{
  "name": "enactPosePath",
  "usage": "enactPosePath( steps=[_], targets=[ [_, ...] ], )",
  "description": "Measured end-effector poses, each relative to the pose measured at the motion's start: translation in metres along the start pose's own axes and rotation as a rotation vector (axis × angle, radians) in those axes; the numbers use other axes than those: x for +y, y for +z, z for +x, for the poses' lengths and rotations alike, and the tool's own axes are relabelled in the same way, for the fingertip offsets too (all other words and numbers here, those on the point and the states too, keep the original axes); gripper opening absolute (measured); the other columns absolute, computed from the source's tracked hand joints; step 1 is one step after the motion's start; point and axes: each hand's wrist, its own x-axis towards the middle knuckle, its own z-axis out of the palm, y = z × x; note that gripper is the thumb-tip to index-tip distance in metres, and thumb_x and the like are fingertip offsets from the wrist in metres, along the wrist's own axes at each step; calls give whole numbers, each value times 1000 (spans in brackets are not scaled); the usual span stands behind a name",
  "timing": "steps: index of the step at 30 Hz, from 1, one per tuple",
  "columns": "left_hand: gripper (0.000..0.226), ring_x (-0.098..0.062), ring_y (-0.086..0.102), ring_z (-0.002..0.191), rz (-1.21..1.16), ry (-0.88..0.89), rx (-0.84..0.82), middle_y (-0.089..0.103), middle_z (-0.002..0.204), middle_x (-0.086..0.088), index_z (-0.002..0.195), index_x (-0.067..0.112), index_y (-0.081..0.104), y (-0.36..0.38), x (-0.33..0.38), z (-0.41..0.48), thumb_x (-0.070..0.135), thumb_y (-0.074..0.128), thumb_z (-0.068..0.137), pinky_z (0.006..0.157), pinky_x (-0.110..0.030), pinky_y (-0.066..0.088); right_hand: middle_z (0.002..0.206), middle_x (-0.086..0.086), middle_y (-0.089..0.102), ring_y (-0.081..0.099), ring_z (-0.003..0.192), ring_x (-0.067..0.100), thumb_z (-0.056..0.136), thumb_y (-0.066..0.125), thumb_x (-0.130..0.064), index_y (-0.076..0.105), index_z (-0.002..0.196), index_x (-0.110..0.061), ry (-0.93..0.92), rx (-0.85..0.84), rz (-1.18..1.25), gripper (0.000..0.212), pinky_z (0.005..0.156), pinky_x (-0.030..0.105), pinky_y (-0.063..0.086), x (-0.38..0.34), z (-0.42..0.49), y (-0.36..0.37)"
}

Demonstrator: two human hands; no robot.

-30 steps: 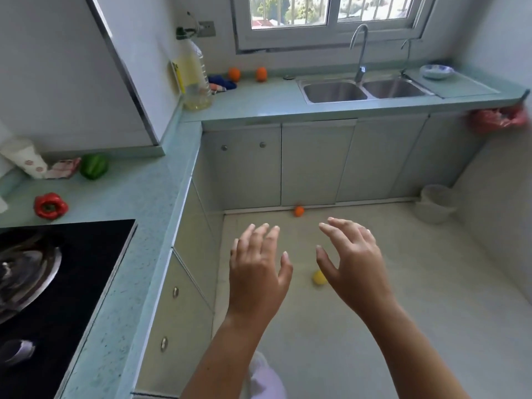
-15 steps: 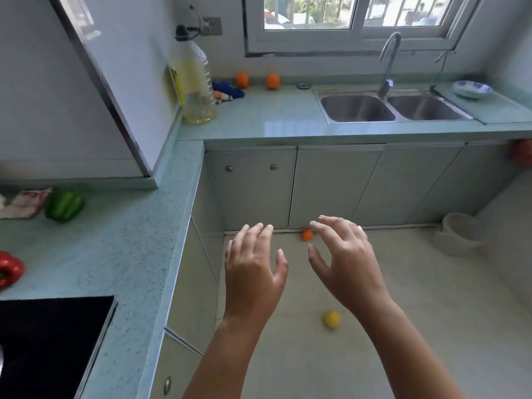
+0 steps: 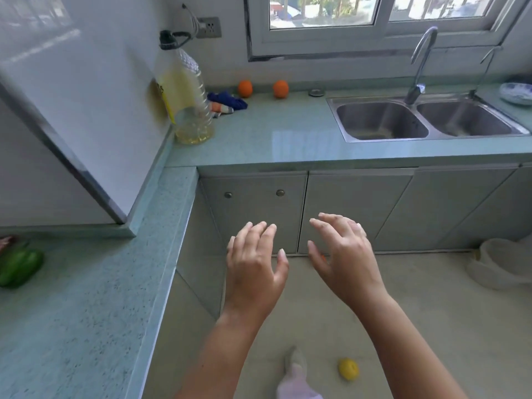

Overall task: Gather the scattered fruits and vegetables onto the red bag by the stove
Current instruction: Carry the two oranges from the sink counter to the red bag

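My left hand (image 3: 254,269) and my right hand (image 3: 342,260) hover side by side over the floor in front of the cabinets, fingers spread and holding nothing. Two oranges (image 3: 245,88) (image 3: 280,89) sit on the back counter under the window. A yellow lemon (image 3: 348,369) lies on the floor between my forearms. A sliver of another orange fruit (image 3: 323,257) shows on the floor behind my right hand. A green pepper (image 3: 18,267) rests on the left counter. The red bag and the stove are out of view.
A large oil bottle (image 3: 188,93) stands in the counter corner beside a blue cloth (image 3: 227,99). A double sink (image 3: 423,118) with a tap lies to the right. A white tub (image 3: 502,263) sits on the floor at right. My foot (image 3: 296,375) is by the lemon.
The view has swung right and moved closer to the back counter; the stove and red pepper have left the frame. Both hands stay raised and spread. The lemon now lies lower, between my forearms.
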Motion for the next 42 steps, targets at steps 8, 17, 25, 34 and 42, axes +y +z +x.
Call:
enactPosePath(
  steps=[8,17,25,34,42],
  targets=[
    [46,-33,55,112,39,37,6,63,115,-12,113,6,62,57,5,130,31,43,80,94,-55,40,107,12,65,59,100,32,79,46,-32,65,104,-7,-22,5,16,40,86,57,46,64,121,28],
    [46,-32,55,113,48,13,-22,63,116,-12,113,6,63,103,-23,196,32,43,80,95,-54,39,105,12,65,59,96,33,78,51,-30,65,104,-7,-7,25,10,37,84,57,47,102,191,69],
    [46,-33,55,113,27,16,-71,63,116,-12,115,7,60,156,-69,276,33,42,81,94,-51,42,103,15,66,61,93,36,75,55,-26,66,102,-6,20,23,-6,35,82,58,47,127,270,128],
    [47,-32,57,111,43,2,-86,64,115,-12,116,6,60,206,-143,420,33,41,83,93,-49,43,104,14,65,59,96,35,76,57,-23,64,105,-6,-9,-48,-27,34,82,58,48,144,419,211],
    [46,-33,57,110,35,-9,-68,64,113,-13,113,5,61,244,-198,513,32,41,82,91,-49,45,103,13,65,59,95,36,74,59,-23,65,103,-7,-15,-38,-13,34,82,58,47,156,516,272]
  ],
)
